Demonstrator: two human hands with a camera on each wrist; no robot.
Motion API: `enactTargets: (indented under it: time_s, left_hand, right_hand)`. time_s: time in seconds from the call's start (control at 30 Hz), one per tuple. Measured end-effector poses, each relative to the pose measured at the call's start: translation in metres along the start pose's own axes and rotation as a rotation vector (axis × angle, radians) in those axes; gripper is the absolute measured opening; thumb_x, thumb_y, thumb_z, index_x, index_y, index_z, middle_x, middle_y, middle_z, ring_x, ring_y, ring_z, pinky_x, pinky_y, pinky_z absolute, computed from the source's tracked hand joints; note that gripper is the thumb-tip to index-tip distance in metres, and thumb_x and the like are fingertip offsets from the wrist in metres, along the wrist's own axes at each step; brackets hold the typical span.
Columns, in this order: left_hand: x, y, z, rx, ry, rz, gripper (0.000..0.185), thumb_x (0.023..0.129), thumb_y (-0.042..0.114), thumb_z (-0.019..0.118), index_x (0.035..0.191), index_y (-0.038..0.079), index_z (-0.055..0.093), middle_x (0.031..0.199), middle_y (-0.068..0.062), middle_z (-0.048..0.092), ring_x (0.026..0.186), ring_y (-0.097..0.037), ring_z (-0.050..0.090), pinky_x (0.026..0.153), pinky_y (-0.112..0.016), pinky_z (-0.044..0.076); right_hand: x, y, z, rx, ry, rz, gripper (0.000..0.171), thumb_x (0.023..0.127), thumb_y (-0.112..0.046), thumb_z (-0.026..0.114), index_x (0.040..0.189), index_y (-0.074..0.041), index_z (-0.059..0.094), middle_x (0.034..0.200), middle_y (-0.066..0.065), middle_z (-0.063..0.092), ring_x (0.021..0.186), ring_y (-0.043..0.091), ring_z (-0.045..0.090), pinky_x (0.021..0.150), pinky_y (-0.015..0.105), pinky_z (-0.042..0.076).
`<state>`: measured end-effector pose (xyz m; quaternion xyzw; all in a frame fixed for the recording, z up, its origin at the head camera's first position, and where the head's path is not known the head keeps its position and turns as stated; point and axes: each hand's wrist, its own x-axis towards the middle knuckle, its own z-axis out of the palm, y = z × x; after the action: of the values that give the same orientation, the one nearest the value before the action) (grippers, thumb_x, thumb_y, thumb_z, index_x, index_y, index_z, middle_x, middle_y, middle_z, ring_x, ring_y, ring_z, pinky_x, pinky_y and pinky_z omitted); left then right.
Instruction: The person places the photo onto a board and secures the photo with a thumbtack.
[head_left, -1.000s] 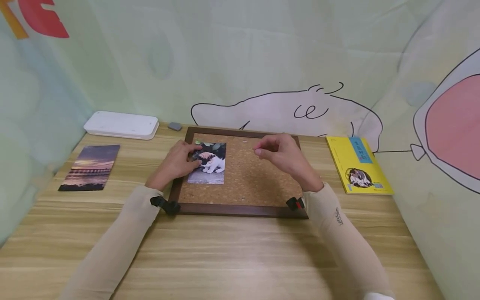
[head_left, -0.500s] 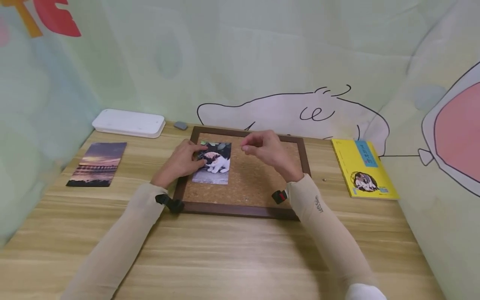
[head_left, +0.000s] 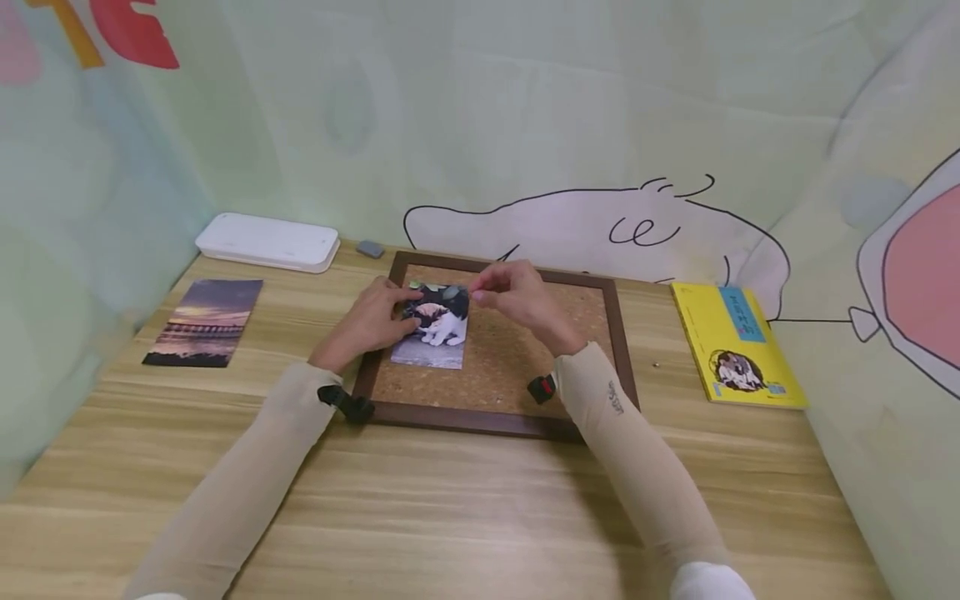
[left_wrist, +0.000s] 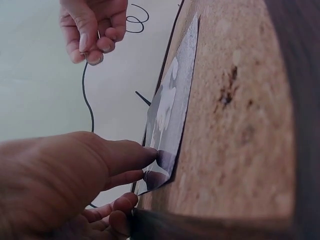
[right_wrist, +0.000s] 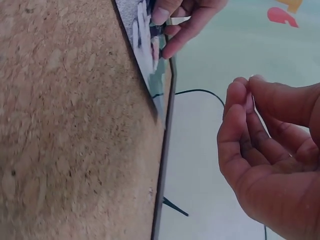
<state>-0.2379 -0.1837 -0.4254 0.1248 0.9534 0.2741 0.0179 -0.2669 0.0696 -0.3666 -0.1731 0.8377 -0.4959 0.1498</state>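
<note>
A photo of a black-and-white cat (head_left: 429, 356) lies on the left part of a cork board (head_left: 427, 392) with a dark brown frame. My left hand (head_left: 367, 321) presses the photo's left side with thumb and fingertips; its other fingers reach the frame's edge in the left wrist view. Just above the photo's upper right corner, my right hand (head_left: 528, 302) pinches a tiny metallic thumbtack (left_wrist: 85, 54) between thumb and fingertips. The tack is mostly hidden by the fingers. In the right wrist view the pinching fingertips (right_wrist: 242, 85) are apart from the board.
To the left lies a sunset photo (head_left: 204, 323), below a white pencil case (head_left: 267, 242). A grey eraser (head_left: 370, 248) sits behind the board. At right are a yellow book (head_left: 738, 346) and a tiny metal thumbtack (head_left: 657, 364) on the wooden table (head_left: 480, 508). A printed curtain stands behind.
My right hand has moved left across the board to the cat photo's upper right corner. The left hand stays on the photo. The whole view has shifted slightly.
</note>
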Motion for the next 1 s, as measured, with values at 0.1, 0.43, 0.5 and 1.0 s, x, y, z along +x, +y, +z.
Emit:
enactTargets:
  time_s: [0.1,0.43,0.5,1.0]
  left_hand:
    - [0.001,0.001,0.0,0.0,0.0,0.004,0.051,0.092,0.019,0.07,0.139,0.003,0.059,0.115,-0.022,0.051,0.102,-0.031,0.044,0.083,-0.043,0.037]
    - [0.001,0.002,0.0,0.005,-0.006,-0.003,0.052,0.091,0.02,0.07,0.139,0.003,0.059,0.112,-0.021,0.05,0.1,-0.031,0.044,0.082,-0.043,0.036]
    - [0.001,0.001,0.0,0.003,-0.003,-0.003,0.051,0.091,0.019,0.07,0.139,0.003,0.059,0.111,-0.02,0.05,0.1,-0.031,0.044,0.082,-0.042,0.036]
    - [0.003,-0.002,0.0,-0.003,-0.007,0.015,0.05,0.091,0.018,0.071,0.138,0.003,0.06,0.107,-0.019,0.051,0.098,-0.03,0.044,0.078,-0.039,0.034]
  right_hand:
    - [0.006,0.002,0.003,-0.003,-0.009,0.01,0.015,0.096,-0.011,0.068,0.108,-0.004,0.072,0.102,0.006,0.069,0.091,0.019,0.059,0.081,0.035,0.049]
    - [0.025,0.007,0.014,-0.004,-0.058,0.046,0.005,0.096,-0.009,0.068,0.099,-0.007,0.071,0.096,0.005,0.067,0.088,0.018,0.059,0.074,0.029,0.046]
    - [0.03,0.008,0.016,-0.014,-0.06,0.041,0.005,0.095,-0.008,0.068,0.099,-0.006,0.071,0.095,0.006,0.069,0.087,0.017,0.06,0.074,0.028,0.045]
    - [0.053,0.017,0.026,-0.086,-0.154,0.072,0.01,0.096,-0.008,0.066,0.101,-0.003,0.073,0.092,0.002,0.064,0.08,0.015,0.053,0.066,0.025,0.043]
